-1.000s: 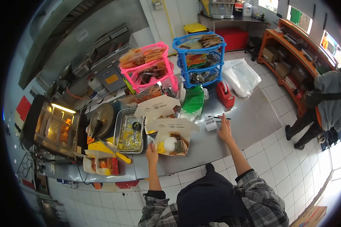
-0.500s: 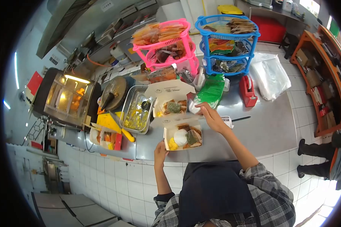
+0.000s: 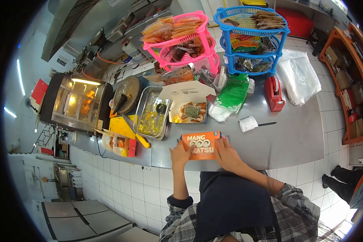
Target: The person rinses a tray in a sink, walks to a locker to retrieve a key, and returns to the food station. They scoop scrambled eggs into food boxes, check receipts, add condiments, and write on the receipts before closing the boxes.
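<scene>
An orange printed box lid [image 3: 201, 145] lies closed over the food box at the front edge of the metal table. My left hand [image 3: 180, 154] rests at the left side of this box, fingers apart. On its right side lies my right hand [image 3: 227, 155], its fingers spread over the lid's edge. Behind it, a second food box [image 3: 189, 105] stands open with its lid up, showing food with a green sheet on top. A metal tray [image 3: 151, 114] with yellow bits and a dark round item sits to its left.
A yellow-handled knife [image 3: 142, 140] and another open box [image 3: 124, 146] are at the left, near a lit display cabinet [image 3: 77, 101]. Pink [image 3: 185, 38] and blue racks [image 3: 252, 52] stand behind. A red tape dispenser [image 3: 274, 94], label roll [image 3: 248, 124] and pen [image 3: 267, 124] lie right. A person's legs [image 3: 339, 179] show at right.
The front box's lid has come down over its food. My right hand has moved down onto the lid, and my left hand has shifted onto its left side. The view has shifted slightly.
</scene>
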A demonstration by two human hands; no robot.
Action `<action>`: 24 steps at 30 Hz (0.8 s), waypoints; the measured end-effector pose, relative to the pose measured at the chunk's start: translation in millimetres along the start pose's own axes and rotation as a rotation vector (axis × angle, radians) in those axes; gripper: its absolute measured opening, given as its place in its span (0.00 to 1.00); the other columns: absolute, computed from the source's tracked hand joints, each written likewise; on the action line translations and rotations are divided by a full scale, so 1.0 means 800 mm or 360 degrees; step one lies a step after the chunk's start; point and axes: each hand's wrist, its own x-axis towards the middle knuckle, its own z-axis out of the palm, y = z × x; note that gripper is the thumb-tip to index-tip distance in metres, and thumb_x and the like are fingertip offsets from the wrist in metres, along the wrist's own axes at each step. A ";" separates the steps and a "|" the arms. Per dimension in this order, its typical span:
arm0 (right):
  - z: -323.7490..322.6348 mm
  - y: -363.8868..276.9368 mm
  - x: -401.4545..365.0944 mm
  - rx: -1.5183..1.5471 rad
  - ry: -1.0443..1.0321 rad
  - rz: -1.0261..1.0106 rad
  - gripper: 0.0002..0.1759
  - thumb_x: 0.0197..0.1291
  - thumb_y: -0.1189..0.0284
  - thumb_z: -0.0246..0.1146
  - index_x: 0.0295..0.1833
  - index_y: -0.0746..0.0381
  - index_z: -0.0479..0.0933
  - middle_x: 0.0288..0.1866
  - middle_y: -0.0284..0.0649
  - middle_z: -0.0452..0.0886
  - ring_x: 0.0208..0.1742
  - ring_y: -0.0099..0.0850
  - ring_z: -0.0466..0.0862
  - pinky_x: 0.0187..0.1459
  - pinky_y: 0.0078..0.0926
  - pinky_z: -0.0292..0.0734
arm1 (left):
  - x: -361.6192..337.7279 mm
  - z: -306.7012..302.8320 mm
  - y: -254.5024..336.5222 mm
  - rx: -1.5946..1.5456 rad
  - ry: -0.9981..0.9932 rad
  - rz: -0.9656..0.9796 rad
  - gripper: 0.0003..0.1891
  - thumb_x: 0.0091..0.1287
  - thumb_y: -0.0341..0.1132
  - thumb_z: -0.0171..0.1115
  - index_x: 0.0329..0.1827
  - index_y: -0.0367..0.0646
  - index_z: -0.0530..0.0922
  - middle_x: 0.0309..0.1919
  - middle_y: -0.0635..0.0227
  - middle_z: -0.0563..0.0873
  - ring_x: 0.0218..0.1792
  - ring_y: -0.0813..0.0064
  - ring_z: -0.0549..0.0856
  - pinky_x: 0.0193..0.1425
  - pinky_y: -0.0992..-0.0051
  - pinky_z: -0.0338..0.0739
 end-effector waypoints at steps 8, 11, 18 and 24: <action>0.056 0.022 0.030 0.0526 0.0348 0.0416 0.30 0.60 0.76 0.56 0.65 0.64 0.52 0.53 0.66 0.71 0.51 0.61 0.76 0.48 0.48 0.74 | 0.021 0.057 -0.046 -0.0822 0.0011 0.0239 0.36 0.52 0.51 0.71 0.57 0.37 0.71 0.44 0.52 0.85 0.45 0.60 0.85 0.48 0.69 0.79; 0.054 0.028 0.039 0.0891 0.0416 0.0568 0.34 0.55 0.76 0.60 0.65 0.61 0.51 0.43 0.61 0.77 0.44 0.61 0.77 0.46 0.50 0.73 | 0.018 0.072 -0.051 -0.0889 0.0092 0.0234 0.34 0.51 0.49 0.73 0.54 0.36 0.72 0.41 0.55 0.85 0.43 0.64 0.86 0.46 0.69 0.79; 0.017 -0.004 0.047 0.0583 0.0396 0.0824 0.39 0.50 0.76 0.64 0.65 0.60 0.51 0.30 0.55 0.77 0.35 0.55 0.80 0.39 0.48 0.72 | 0.021 0.035 -0.048 -0.1052 0.0319 0.0279 0.36 0.43 0.51 0.78 0.48 0.34 0.73 0.42 0.52 0.84 0.44 0.63 0.85 0.47 0.70 0.78; 0.010 -0.019 0.040 0.0522 0.0195 0.1154 0.34 0.57 0.72 0.59 0.66 0.59 0.50 0.28 0.56 0.77 0.36 0.59 0.80 0.42 0.49 0.72 | 0.040 0.007 -0.064 -0.0893 0.0013 0.0462 0.34 0.48 0.56 0.73 0.44 0.31 0.79 0.31 0.55 0.86 0.29 0.66 0.85 0.41 0.70 0.79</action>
